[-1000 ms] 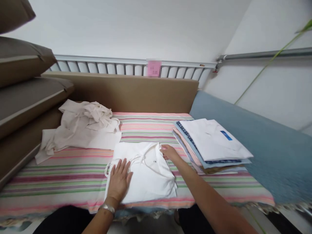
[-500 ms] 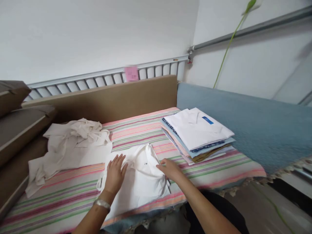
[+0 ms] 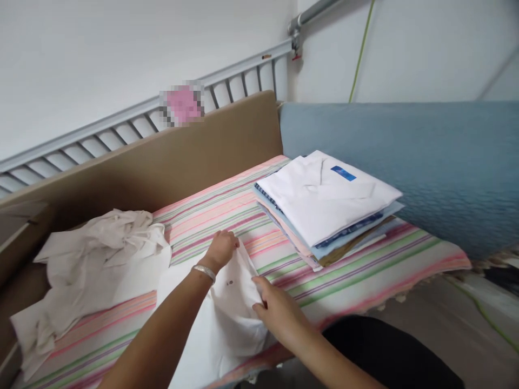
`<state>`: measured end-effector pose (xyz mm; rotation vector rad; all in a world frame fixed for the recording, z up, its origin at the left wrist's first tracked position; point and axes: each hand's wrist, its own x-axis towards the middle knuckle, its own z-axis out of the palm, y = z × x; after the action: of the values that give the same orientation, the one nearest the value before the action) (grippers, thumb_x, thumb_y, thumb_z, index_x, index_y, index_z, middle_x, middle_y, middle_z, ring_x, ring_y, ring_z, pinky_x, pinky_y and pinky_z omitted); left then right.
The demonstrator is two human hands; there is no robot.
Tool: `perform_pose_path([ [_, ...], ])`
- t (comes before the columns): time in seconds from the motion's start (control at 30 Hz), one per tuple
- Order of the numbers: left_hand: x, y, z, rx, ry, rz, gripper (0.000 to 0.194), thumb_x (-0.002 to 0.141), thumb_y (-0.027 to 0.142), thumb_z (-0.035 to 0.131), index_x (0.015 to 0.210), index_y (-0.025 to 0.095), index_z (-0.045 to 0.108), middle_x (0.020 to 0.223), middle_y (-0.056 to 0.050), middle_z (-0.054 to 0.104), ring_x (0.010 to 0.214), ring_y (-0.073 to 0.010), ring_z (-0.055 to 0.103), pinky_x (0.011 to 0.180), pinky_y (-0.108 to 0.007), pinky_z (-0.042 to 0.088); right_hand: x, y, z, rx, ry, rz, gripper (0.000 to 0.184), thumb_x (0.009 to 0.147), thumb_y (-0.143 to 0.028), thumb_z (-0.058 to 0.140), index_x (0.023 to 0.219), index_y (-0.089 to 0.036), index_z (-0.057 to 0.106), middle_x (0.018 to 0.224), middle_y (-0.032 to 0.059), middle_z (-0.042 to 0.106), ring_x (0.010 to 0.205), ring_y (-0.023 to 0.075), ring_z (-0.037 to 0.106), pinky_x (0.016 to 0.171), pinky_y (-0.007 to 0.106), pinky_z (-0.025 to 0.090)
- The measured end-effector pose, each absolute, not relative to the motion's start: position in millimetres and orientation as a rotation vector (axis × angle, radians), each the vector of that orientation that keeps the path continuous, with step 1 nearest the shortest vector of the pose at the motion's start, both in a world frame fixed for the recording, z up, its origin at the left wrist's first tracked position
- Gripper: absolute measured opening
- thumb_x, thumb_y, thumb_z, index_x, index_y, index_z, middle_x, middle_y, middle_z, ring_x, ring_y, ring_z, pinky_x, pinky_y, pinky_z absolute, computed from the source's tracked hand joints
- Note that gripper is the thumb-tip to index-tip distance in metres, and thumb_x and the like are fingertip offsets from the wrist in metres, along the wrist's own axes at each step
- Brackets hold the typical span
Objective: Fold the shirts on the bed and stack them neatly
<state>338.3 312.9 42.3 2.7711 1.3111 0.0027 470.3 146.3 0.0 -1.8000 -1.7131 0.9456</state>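
A white cloth piece (image 3: 233, 302) with a small dark mark lies loosely spread at the near edge of the striped cover (image 3: 302, 281). I cannot tell exactly what kind of article it is. My left hand (image 3: 221, 248), with a silver bangle at the wrist, is closed on its upper corner and lifts it a little. At its right edge, my right hand (image 3: 279, 310) grips the fabric between thumb and fingers. The fabric between my hands is slightly raised and creased. My left forearm hides part of it.
To the right sits a stack of folded shirts (image 3: 336, 200), a white one with a blue label on top. A crumpled pile of off-white cloth (image 3: 105, 254) lies at left. Behind stand a brown backboard (image 3: 219, 140) and a radiator (image 3: 133, 129); a blue padded side (image 3: 389, 146) borders the right.
My left hand has moved up and right from lying open on the cloth to gripping its upper corner. The right hand still holds the right edge. The view has turned and come closer.
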Motion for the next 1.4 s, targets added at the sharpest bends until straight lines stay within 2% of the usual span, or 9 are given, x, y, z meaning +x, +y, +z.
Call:
perform_pose_path([
  [0.1, 334.3, 316.9, 45.7, 2.703, 1.357, 0.031, 0.025, 0.078, 0.010, 0.045, 0.077, 0.018, 0.068, 0.085, -0.008, 0.067, 0.089, -0.0211, 0.057, 0.087, -0.036, 0.042, 469.8, 142.6, -1.2, -1.786, -1.710, 0.991, 0.059, 0.071, -0.015, 0.051, 0.130, -0.022, 0.046, 0.080, 0.0037, 0.066, 0.069, 0.0164, 0.058, 0.058, 0.024, 0.031],
  [0.3, 330.8, 317.7, 44.7, 2.575, 1.320, -0.002, 0.025, 0.077, 0.017, 0.049, 0.093, 0.020, 0.068, 0.101, -0.005, 0.067, 0.095, -0.0184, 0.058, 0.089, -0.031, 0.042, 471.1, 140.5, -4.9, -1.793, -1.710, 1.032, 0.065, 0.072, -0.016, 0.051, 0.136, -0.022, 0.039, 0.083, 0.0059, 0.068, 0.076, 0.0194, 0.060, 0.063, 0.025, 0.035],
  [0.5, 332.1, 324.6, 47.9, 2.453, 1.323, -0.007, 0.008, 0.065, 0.020, 0.058, 0.062, 0.021, 0.065, 0.075, -0.002, 0.066, 0.079, -0.0184, 0.058, 0.080, -0.030, 0.044, 472.2, 141.4, -4.1, -1.780, -1.698, 1.045, 0.065, 0.072, -0.015, 0.050, 0.136, -0.023, 0.040, 0.092, 0.0076, 0.068, 0.083, 0.0211, 0.061, 0.068, 0.027, 0.039],
  [0.77, 316.2, 312.5, 35.2, 2.257, 1.379, 0.228, 0.025, 0.079, 0.027, 0.040, 0.084, 0.015, 0.062, 0.070, 0.000, 0.063, 0.059, -0.0125, 0.056, 0.061, -0.026, 0.046, 466.6, 138.8, -0.2, -1.665, -1.649, 1.163, 0.075, 0.072, -0.011, 0.047, 0.143, -0.024, 0.026, 0.082, 0.0035, 0.068, 0.068, 0.0170, 0.060, 0.061, 0.024, 0.040],
  [0.87, 323.9, 307.4, 19.0, 2.309, 1.418, 0.325, 0.018, 0.078, 0.022, 0.045, 0.080, 0.016, 0.062, 0.080, -0.003, 0.065, 0.076, -0.0150, 0.059, 0.077, -0.030, 0.046, 465.4, 139.3, -3.4, -1.628, -1.640, 1.216, 0.078, 0.070, -0.010, 0.047, 0.143, -0.027, 0.026, 0.078, 0.0002, 0.067, 0.063, 0.0149, 0.060, 0.061, 0.023, 0.041],
  [0.97, 335.9, 299.5, 3.7, 2.377, 1.510, 0.404, 0.012, 0.077, 0.020, 0.050, 0.076, 0.018, 0.063, 0.090, -0.006, 0.065, 0.096, -0.0208, 0.055, 0.095, -0.042, 0.036, 466.3, 140.9, -9.4, -1.676, -1.639, 1.205, 0.076, 0.069, -0.009, 0.046, 0.142, -0.026, 0.029, 0.078, 0.0015, 0.067, 0.066, 0.0158, 0.062, 0.063, 0.024, 0.043],
  [1.13, 343.0, 284.7, -6.2, 2.427, 1.629, 0.499, 0.014, 0.082, 0.020, 0.049, 0.085, 0.021, 0.063, 0.105, -0.006, 0.064, 0.110, -0.0233, 0.049, 0.106, -0.052, 0.021, 466.7, 143.2, -15.2, -1.706, -1.640, 1.200, 0.075, 0.070, -0.010, 0.048, 0.142, -0.020, 0.029, 0.079, 0.0044, 0.068, 0.067, 0.0174, 0.063, 0.063, 0.025, 0.044],
  [1.27, 327.4, 264.8, 2.2, 2.521, 1.681, 0.666, 0.031, 0.085, 0.022, 0.046, 0.115, 0.022, 0.054, 0.134, -0.008, 0.049, 0.129, -0.0238, 0.036, 0.107, -0.050, 0.025, 470.8, 146.1, -10.3, -1.730, -1.672, 1.242, 0.069, 0.074, -0.017, 0.052, 0.140, -0.020, 0.033, 0.073, 0.0033, 0.068, 0.057, 0.0159, 0.060, 0.059, 0.025, 0.042],
  [1.4, 305.3, 222.3, 5.9, 2.563, 1.630, 0.641, 0.036, 0.089, 0.028, 0.040, 0.123, 0.021, 0.050, 0.136, -0.008, 0.048, 0.131, -0.0221, 0.036, 0.107, -0.046, 0.032, 481.4, 151.2, 0.2, -1.852, -1.723, 0.973, 0.043, 0.080, -0.027, 0.051, 0.123, -0.022, 0.055, 0.078, 0.0052, 0.068, 0.072, 0.0201, 0.062, 0.066, 0.028, 0.043],
])
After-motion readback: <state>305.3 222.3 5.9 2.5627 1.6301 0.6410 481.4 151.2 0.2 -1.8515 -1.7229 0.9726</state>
